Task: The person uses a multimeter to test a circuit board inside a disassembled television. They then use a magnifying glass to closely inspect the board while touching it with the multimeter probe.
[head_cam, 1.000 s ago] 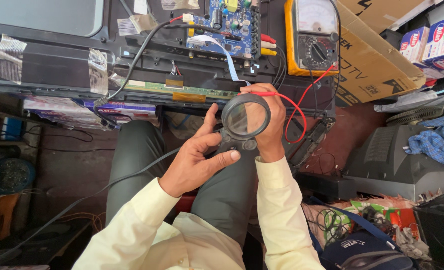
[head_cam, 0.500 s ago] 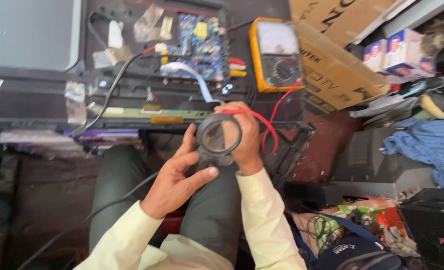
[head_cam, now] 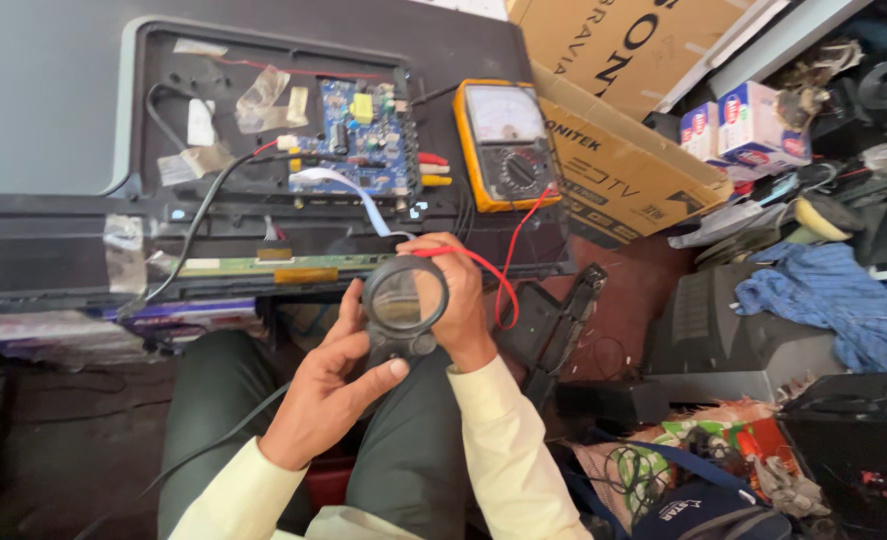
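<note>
Black-rimmed magnifier (head_cam: 404,298) sits upright between both hands, right hand (head_cam: 456,300) clasping its rim, left hand (head_cam: 335,385) fingering its base.

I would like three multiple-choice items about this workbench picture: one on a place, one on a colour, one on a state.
1. Where does the multimeter lie?
A. right of the blue circuit board
B. on the person's lap
C. on the cardboard box

2. What colour is the multimeter's casing?
A. green
B. orange-yellow
C. white

3. How is the magnifying glass held?
A. lying untouched
B. by one hand
C. by both hands

Answers: 1 A, it lies right beside the board. 2 B, its rim is orange-yellow. 3 C, left hand and right hand both grip it.
</note>
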